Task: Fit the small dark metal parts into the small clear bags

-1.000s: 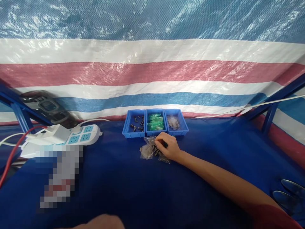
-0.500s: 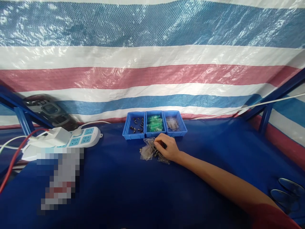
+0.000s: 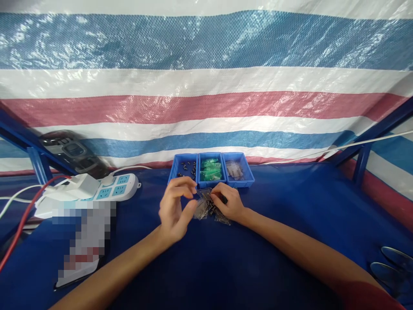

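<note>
My right hand is closed in a pinch over a small pile of clear plastic bags and small dark parts on the table. What its fingertips hold, if anything, is hidden. My left hand hovers just left of the pile, thumb and fingers apart and curved, with nothing visible in it. Right behind the hands stand three blue bins in a row. The left bin has small dark screw-like parts, the middle one holds green packets, and the right one holds clear packets.
A white power strip with plugs and cables lies at the left, with a dark bottle-like object behind it. Eyeglasses rest at the right edge. A striped tarp hangs behind the blue table.
My left hand has come into view from the lower left and is now beside the pile. My right hand stays pinched at nearly the same spot. The view has shifted slightly.
</note>
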`<state>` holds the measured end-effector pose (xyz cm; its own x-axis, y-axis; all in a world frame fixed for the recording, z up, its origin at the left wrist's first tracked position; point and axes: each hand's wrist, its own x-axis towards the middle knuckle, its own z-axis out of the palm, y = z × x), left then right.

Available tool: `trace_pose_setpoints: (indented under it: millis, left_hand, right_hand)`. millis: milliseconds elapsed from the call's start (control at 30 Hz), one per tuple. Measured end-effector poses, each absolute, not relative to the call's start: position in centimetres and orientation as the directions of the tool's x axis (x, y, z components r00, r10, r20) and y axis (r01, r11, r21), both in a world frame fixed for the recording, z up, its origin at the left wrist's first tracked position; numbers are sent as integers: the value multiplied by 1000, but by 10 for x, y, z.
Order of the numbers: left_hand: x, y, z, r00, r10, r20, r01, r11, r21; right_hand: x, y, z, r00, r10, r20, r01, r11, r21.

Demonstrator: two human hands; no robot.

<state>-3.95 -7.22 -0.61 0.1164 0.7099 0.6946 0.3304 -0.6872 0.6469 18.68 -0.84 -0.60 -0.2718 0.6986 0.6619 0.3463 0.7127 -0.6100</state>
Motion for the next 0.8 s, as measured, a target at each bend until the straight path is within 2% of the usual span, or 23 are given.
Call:
trace_pose_setpoints:
  millis: [133,267,333,667,800]
  left_hand:
    - [8,4,14,207,749,629,389,-653,650]
    - [6,-1,9,261,855,448,368,-517,773]
    - [2,-6,4,291,868,401,372,-489,789]
    - [2,-1,-5,238,878,414,348,-475,808]
    - [3,-2,-1,272,896,350,299,-425,854]
  right_hand:
    - [187,-8,-6,-268,696,666,342,715,-609]
    - [188,-8,-7,-270,692,669,334,719,-609]
    - [188,-7,-8,-267,693,670,335,719,-609]
    - [186,-6,-9,-273,715,643,336,697,-633]
    - [185,-6,-11,-234,727,645,346,683,-644]
